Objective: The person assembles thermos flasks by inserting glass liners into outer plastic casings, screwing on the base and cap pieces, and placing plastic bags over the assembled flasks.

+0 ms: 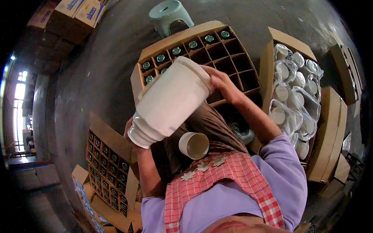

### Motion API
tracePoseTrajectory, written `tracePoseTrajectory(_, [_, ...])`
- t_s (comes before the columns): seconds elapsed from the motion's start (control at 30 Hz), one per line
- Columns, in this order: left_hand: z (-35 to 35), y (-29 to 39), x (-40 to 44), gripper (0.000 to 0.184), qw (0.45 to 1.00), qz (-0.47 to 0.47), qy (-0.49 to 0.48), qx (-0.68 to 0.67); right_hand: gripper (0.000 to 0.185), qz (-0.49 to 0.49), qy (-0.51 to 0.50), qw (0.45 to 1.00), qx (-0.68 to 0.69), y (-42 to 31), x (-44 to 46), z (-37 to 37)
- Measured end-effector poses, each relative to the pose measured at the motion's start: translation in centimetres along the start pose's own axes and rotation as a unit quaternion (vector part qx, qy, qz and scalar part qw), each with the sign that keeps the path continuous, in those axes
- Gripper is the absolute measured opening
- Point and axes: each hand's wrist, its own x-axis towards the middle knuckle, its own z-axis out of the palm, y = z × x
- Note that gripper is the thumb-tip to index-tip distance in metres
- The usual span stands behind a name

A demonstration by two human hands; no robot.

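Note:
A large pale cream container (175, 97) with a ribbed, narrower end lies tilted between my two hands, close to the camera. My right hand (219, 82) is wrapped round its wider upper end, fingers partly behind the rim. At the ribbed lower end, my left hand (130, 130) grips from behind, mostly hidden by the container. A cream cup-shaped piece (194, 146) with an open mouth rests on my lap by the red checked apron. Beyond the container stands a divided cardboard box (240, 58) with green-topped bottles (192, 44) in some compartments.
On the right, a carton (268, 73) holds plastic-wrapped cream cups (298, 79). Another divided carton (128, 155) of bottles is at the lower left. A green stool (167, 13) stands at the top, and stacked boxes (79, 17) are at the upper left.

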Motion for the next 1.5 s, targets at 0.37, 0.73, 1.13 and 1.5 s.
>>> tracePoseTrajectory(0.37, [3.8, 1.1, -0.2, 0.027, 0.935, 0.197, 0.135, 0.261, 0.076, 0.043, 0.025, 0.998, 0.035, 1.3, -2.1, 1.5])
tracePoseTrajectory(0.73, [0.6, -0.2, 0.2, 0.038, 0.992, 0.015, 0.035, 0.118, 0.088, -0.113, -0.003, 0.988, -0.107, 1.5, -2.4, 0.2])
tracePoseTrajectory(1.13, [-1.2, -1.9, -0.4, 0.046, 0.998, -0.027, 0.057, 0.016, 0.079, -0.1, 0.009, 0.994, 0.03, 0.7, -3.7, 2.1])
tracePoseTrajectory(1.5, [-0.3, -5.5, -1.4, 0.036, 0.986, -0.102, 0.019, -0.128, 0.034, -0.209, -0.038, 0.947, -0.242, -3.1, -3.6, -1.7])
